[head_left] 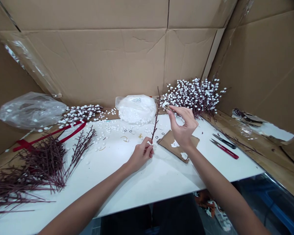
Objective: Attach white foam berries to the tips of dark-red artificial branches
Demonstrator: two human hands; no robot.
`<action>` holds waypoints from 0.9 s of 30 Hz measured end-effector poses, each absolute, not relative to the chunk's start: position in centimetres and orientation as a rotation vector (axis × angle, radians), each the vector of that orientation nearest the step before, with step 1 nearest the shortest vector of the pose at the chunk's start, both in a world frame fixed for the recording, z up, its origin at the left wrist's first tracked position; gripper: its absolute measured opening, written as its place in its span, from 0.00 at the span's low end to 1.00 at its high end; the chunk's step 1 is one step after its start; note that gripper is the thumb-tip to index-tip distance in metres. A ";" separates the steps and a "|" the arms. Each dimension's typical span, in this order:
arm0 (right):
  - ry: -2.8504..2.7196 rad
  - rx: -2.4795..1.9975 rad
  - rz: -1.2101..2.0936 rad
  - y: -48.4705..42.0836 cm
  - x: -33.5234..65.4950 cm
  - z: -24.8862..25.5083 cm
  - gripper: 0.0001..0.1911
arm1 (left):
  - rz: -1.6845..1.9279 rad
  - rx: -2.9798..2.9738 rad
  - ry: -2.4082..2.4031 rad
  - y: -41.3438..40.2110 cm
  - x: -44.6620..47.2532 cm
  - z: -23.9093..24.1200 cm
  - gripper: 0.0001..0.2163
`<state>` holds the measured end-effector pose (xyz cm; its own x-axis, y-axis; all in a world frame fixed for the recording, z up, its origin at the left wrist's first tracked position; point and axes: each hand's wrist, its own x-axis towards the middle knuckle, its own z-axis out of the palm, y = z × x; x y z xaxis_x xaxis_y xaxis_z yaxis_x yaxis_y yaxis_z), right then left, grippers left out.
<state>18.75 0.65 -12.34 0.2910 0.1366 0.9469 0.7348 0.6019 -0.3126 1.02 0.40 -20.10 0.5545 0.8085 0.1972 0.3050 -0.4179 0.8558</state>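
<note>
Creased cardboard walls enclose a white tabletop resting on a wooden bench.

- You are at a makeshift craft-assembly bench, walled in by flattened cardboard
- Your white table carries heaped bare twigs, finished beaded sprigs, bagged white beads and cutters

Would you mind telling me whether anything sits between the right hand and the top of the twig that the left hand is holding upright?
Nothing visible does. The left hand pinches the twig at its base, and the right hand hovers just right of its upper part with only open air between. The cardboard scrap lies flat on the table below.
</note>
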 end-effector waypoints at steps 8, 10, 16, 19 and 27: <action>-1.035 -0.967 -0.163 1.8 19.6 -12.6 0.08 | 0.761 1.960 0.882 0.3 0.9 -19.9 0.04; -1.040 -0.971 -0.124 2.0 19.6 -12.7 0.08 | 0.745 1.972 0.883 0.4 0.9 -19.9 0.04; -1.059 -0.964 -0.059 2.3 19.7 -12.8 0.08 | 0.731 1.963 0.882 0.3 1.0 -19.6 0.04; -1.064 -0.979 -0.038 2.4 19.7 -12.8 0.08 | 0.727 1.969 0.884 0.3 1.0 -19.6 0.04; -1.102 -0.972 0.000 2.6 19.9 -12.9 0.08 | 0.734 1.971 0.889 0.2 1.0 -19.5 0.04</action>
<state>19.93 2.64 -12.95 0.4949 0.4459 0.7458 0.4459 0.6064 -0.6584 1.03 0.19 -19.48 0.5783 0.7991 0.1642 0.3126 -0.4030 0.8602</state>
